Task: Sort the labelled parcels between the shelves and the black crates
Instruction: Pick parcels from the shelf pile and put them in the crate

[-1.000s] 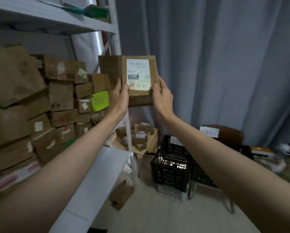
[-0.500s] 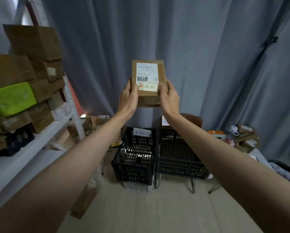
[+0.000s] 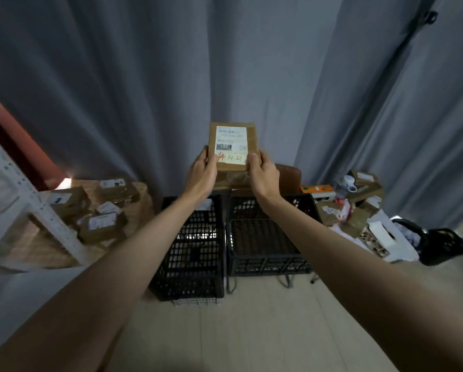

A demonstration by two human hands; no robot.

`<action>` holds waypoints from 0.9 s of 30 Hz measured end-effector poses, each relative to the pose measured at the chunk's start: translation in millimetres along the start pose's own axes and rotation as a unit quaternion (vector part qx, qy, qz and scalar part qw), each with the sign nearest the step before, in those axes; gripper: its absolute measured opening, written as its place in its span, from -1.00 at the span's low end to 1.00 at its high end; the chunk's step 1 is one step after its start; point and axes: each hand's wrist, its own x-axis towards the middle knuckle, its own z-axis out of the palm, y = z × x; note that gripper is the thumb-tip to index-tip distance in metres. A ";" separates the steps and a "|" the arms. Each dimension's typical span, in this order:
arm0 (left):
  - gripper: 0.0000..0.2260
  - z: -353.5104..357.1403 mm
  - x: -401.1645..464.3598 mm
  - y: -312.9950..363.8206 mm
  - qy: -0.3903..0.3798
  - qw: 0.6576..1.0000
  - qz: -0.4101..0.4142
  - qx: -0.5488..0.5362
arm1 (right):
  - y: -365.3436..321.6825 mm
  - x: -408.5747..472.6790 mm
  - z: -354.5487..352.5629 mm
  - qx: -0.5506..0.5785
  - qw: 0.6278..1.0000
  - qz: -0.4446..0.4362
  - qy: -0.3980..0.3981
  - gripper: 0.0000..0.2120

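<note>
Brown cardboard parcel (image 3: 233, 146), white shipping label (image 3: 231, 144) facing the camera, long axis upright, left hand (image 3: 201, 174) and right hand (image 3: 262, 174) gripping its lower corners

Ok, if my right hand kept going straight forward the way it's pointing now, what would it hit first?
Probably the grey curtain. The right hand points forward and up, gripping the parcel, and nothing shows between them, though depth is hard to judge.
</note>
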 end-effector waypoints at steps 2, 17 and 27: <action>-0.63 17.0 18.2 -23.6 -0.019 0.999 -0.024 -0.017 | 22.4 12.7 5.3 -0.007 1.000 0.028 0.005 -0.69; -0.57 187.5 109.7 -185.8 -0.102 0.973 -0.209 -0.003 | 254.2 126.5 6.7 -0.044 0.967 0.251 -0.025 -0.54; -0.45 324.5 165.4 -324.2 -0.129 0.927 -0.353 0.010 | 441.5 204.3 6.7 -0.091 0.911 0.398 -0.058 -0.62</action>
